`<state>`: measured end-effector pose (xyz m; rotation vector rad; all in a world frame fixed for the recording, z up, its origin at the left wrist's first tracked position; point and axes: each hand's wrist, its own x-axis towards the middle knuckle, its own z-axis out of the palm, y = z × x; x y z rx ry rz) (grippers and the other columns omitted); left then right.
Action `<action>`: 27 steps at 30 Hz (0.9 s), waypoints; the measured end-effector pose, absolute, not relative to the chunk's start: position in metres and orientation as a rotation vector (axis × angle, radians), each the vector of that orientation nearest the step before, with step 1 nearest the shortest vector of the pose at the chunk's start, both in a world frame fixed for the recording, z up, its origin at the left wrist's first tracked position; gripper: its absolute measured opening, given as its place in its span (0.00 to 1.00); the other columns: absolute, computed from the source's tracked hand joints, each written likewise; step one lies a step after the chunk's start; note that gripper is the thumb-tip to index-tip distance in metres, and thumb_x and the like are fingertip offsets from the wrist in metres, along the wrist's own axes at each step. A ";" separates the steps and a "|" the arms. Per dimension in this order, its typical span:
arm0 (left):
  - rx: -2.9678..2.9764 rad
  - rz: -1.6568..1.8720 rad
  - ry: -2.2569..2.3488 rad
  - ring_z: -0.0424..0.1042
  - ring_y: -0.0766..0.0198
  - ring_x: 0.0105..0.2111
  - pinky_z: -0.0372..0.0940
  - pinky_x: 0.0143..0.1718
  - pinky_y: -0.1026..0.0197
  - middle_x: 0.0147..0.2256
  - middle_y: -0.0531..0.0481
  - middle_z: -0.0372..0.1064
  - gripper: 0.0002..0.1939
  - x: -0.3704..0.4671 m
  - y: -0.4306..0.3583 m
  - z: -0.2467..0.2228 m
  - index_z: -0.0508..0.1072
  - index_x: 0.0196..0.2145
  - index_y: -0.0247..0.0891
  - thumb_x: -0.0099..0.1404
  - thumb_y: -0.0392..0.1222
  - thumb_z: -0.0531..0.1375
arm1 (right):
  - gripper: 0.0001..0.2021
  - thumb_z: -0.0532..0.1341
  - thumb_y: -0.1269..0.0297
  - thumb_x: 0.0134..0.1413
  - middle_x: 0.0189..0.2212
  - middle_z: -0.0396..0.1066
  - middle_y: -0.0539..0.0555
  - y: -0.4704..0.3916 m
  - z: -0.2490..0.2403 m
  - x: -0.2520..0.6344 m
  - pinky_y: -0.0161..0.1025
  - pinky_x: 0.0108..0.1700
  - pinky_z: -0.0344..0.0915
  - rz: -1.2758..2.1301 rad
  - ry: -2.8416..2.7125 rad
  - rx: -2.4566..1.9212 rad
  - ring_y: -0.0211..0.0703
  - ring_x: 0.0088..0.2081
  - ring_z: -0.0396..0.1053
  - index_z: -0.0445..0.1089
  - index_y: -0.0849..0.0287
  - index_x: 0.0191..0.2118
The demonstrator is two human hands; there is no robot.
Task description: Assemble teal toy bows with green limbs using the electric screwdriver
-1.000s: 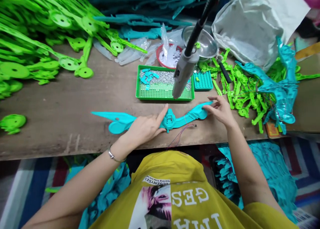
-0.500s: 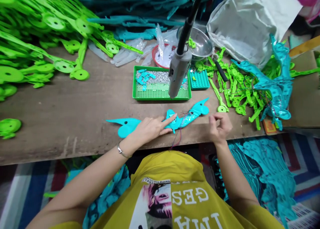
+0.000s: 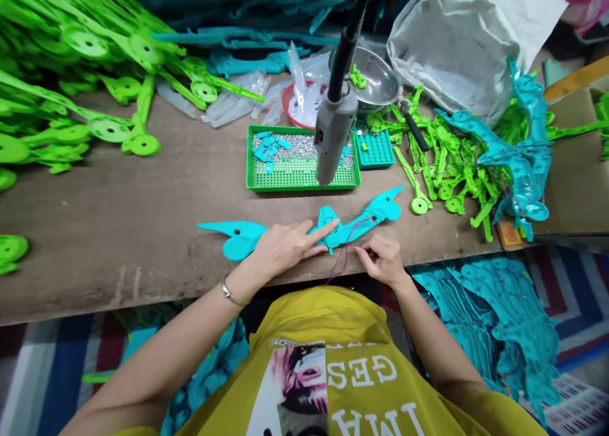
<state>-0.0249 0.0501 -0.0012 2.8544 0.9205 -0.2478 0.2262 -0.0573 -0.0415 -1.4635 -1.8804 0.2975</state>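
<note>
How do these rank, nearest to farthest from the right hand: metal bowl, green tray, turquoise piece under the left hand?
1. Turquoise piece, just ahead of the right hand, leftward.
2. Green tray, beyond the piece.
3. Metal bowl, back beyond the tray.

My yellow shirt (image 3: 304,312), at six o'clock: white capitals "GES" (image 3: 361,374), upside down, toward five o'clock. Same shirt, farther out toward five: white capitals "IMA" (image 3: 373,422), upside down, cut by the frame edge. Printed strip (image 3: 301,344), at six o'clock: lettering too small to read.
</note>
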 end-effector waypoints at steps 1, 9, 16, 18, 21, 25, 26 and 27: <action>2.852 -0.216 0.923 0.76 0.56 0.38 0.61 0.29 0.62 0.46 0.42 0.73 0.30 -0.025 0.050 -0.002 0.51 0.73 0.59 0.76 0.61 0.46 | 0.10 0.63 0.67 0.62 0.22 0.69 0.50 -0.057 -0.042 0.226 0.36 0.28 0.61 0.290 -1.875 -1.466 0.36 0.23 0.65 0.68 0.57 0.28; 2.942 -0.082 0.943 0.73 0.58 0.35 0.59 0.28 0.61 0.41 0.44 0.72 0.27 -0.029 0.048 -0.003 0.55 0.71 0.56 0.78 0.55 0.48 | 0.10 0.61 0.64 0.62 0.22 0.71 0.51 -0.059 -0.038 0.228 0.38 0.27 0.64 0.358 -1.868 -1.525 0.40 0.23 0.67 0.68 0.55 0.28; 3.108 0.174 0.959 0.69 0.56 0.34 0.60 0.33 0.54 0.34 0.44 0.72 0.30 -0.047 0.043 0.006 0.53 0.72 0.39 0.75 0.31 0.44 | 0.03 0.63 0.63 0.53 0.23 0.73 0.52 -0.074 -0.017 0.250 0.46 0.28 0.69 -0.182 -1.657 -1.489 0.48 0.25 0.72 0.68 0.51 0.33; 3.111 0.184 0.963 0.69 0.55 0.36 0.60 0.34 0.52 0.41 0.41 0.75 0.30 -0.054 0.039 0.004 0.57 0.71 0.43 0.75 0.32 0.46 | 0.04 0.64 0.63 0.53 0.23 0.72 0.51 -0.074 -0.002 0.256 0.45 0.27 0.69 -0.169 -1.647 -1.493 0.46 0.24 0.71 0.67 0.51 0.33; 3.042 0.200 0.995 0.68 0.53 0.39 0.60 0.35 0.51 0.50 0.40 0.75 0.30 -0.060 0.032 -0.006 0.60 0.70 0.49 0.74 0.32 0.48 | 0.04 0.64 0.67 0.56 0.26 0.72 0.51 -0.066 0.022 0.260 0.41 0.27 0.67 -0.062 -1.772 -1.524 0.41 0.24 0.69 0.68 0.52 0.36; 3.017 0.183 1.029 0.68 0.53 0.39 0.59 0.34 0.52 0.51 0.41 0.75 0.29 -0.063 0.023 -0.019 0.63 0.68 0.49 0.74 0.32 0.49 | 0.03 0.59 0.68 0.65 0.33 0.75 0.54 -0.040 0.034 0.259 0.42 0.37 0.71 0.240 -2.061 -1.516 0.44 0.34 0.73 0.69 0.55 0.41; 3.018 0.176 1.034 0.68 0.53 0.39 0.59 0.34 0.51 0.51 0.41 0.75 0.28 -0.063 0.021 -0.021 0.64 0.68 0.48 0.74 0.32 0.49 | 0.04 0.57 0.68 0.66 0.35 0.75 0.56 -0.032 0.032 0.259 0.43 0.40 0.72 0.324 -2.127 -1.489 0.45 0.37 0.74 0.69 0.56 0.42; 3.017 0.167 1.038 0.68 0.53 0.39 0.60 0.35 0.51 0.51 0.41 0.75 0.28 -0.063 0.020 -0.022 0.64 0.68 0.48 0.74 0.32 0.49 | 0.05 0.56 0.68 0.67 0.36 0.75 0.57 -0.025 0.029 0.259 0.43 0.42 0.72 0.398 -2.189 -1.458 0.45 0.39 0.74 0.69 0.56 0.42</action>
